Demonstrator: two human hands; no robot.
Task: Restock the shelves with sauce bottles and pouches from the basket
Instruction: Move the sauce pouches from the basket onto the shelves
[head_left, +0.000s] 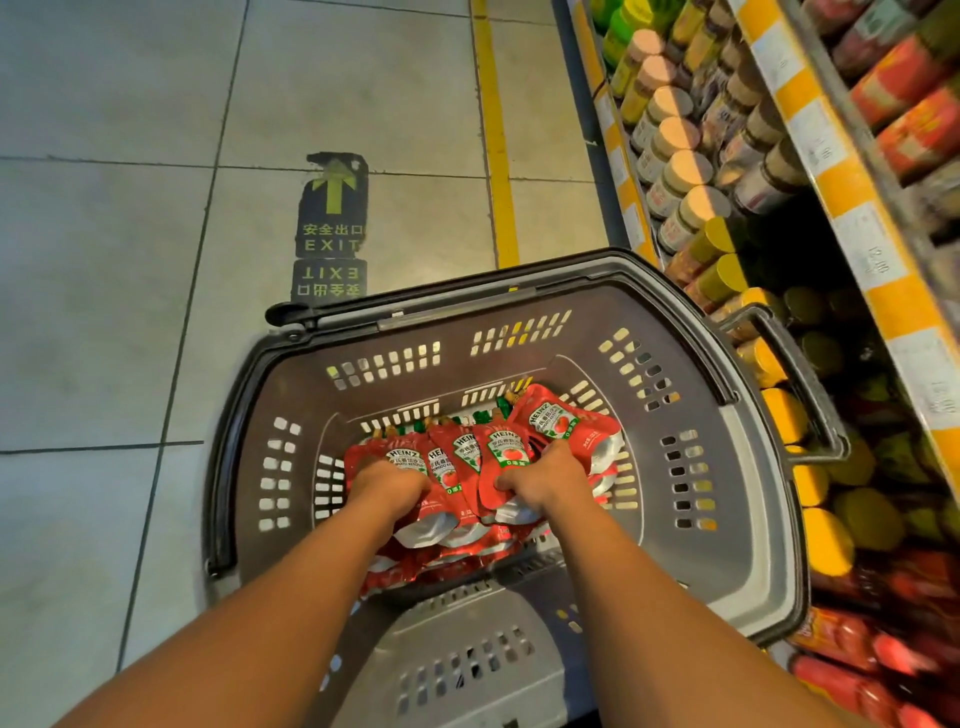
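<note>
— Head view, looking straight down: what's in the grey basket (737, 519)?

— Red Heinz ketchup pouches (511, 457), a heap of them on the basket floor, spouts toward its far wall, silver bottoms toward the near wall.

— And the hands?

— Both are down inside. The left hand (389, 486) sits on the pouches near the basket's left wall, fingers (363, 480) curled round the bundle there. The right hand (545, 480) is just beside it, nearer the middle, its fingers (506, 483) curled over the edge of a pouch, gripping it. One more pouch (558, 421) leans up tilted toward the far right corner, past the right hand.

— Where's the basket standing?

— On the tiled floor (104, 312), its right rim close against the shelves (831, 171). Jars with beige lids (685, 171) line the lower shelf beyond the basket, yellow-lidded jars (826, 540) nearer, and red packs (841, 649) at the near end. A floor sticker reading EXIT (332, 208) lies past the basket's far rim, beside a yellow line (496, 130).
</note>
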